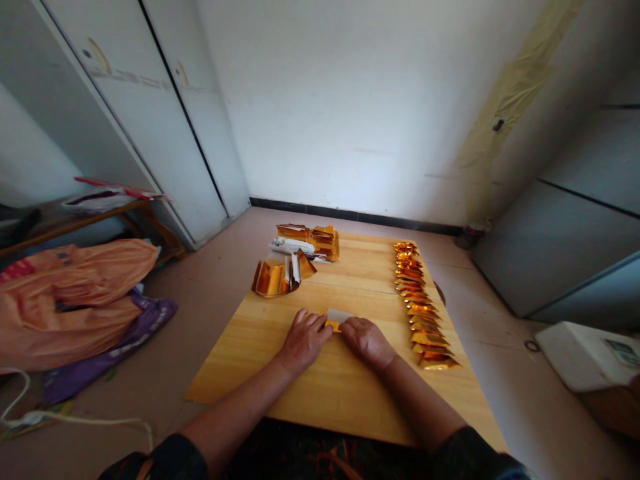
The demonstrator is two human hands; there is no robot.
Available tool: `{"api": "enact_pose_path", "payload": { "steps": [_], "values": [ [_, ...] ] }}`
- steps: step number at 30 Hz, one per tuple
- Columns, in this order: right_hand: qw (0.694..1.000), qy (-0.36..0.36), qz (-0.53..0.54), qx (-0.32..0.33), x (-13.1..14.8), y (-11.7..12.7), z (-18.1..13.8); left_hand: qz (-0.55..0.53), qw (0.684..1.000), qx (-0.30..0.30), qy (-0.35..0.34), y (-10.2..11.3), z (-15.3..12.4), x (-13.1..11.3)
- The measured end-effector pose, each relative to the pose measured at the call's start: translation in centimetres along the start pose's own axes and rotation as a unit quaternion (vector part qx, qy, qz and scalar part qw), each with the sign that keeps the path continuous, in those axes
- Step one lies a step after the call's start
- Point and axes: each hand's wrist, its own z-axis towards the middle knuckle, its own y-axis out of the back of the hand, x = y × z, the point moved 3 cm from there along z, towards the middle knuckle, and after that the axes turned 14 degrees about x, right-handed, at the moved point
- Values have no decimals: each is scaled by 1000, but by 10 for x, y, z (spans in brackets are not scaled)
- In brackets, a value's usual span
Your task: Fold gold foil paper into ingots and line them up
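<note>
A small sheet of gold foil paper (pixel 339 315) with a pale back lies partly folded near the middle of the wooden table (pixel 240 353). My left hand (pixel 306 339) grips its left side with fingers bent. On its right side, my right hand (pixel 367 340) presses with the fingers curled close together. Beyond my left hand stands a curved stack of gold paper sheets (pixel 273 279). Farther back lies a second pile of gold and white paper (pixel 325 241). Along the table's right side runs a long row of folded gold paper pieces (pixel 420 303).
Grey cabinets (pixel 150 100) stand at the back left and a large grey cabinet (pixel 565 200) at the right. An orange bag (pixel 75 300) and a purple bag (pixel 110 353) lie on the floor at left. A white box (pixel 590 357) sits at right.
</note>
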Motion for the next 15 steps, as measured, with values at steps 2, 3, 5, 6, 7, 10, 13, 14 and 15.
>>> {"api": "enact_pose_path", "payload": {
  "steps": [2, 3, 5, 6, 7, 10, 13, 14, 15],
  "values": [
    [999, 1, 30, -25, -3, 1, -3, -3, 1000, 3, 3, -2, 0, 0],
    [998, -1, 47, -36, -5, 1, -5, -5, 1000, 5, 4, -2, 0, 0],
    [996, -4, 82, -47, -10, 1, -7, -7, 1000, 14, 4, -4, 0, 0],
    [994, -5, 98, -51, -12, 1, -8, -8, 1000, 19, 3, -4, -1, 1],
    [992, -7, 113, -55, -15, 1, -9, -9, 1000, 24, 1, -4, -1, 1],
    [987, -12, 149, -67, -20, 1, -7, -10, 999, 40, -6, -5, -4, 3],
    [983, -17, 171, -72, -24, 0, -4, -12, 998, 60, -19, -7, -6, 5],
    [982, -19, 176, -71, -25, 0, -3, -13, 997, 66, -23, -8, -7, 6],
    [981, -22, 181, -70, -27, -1, -2, -14, 997, 71, -27, -8, -7, 6]
  ]
}}
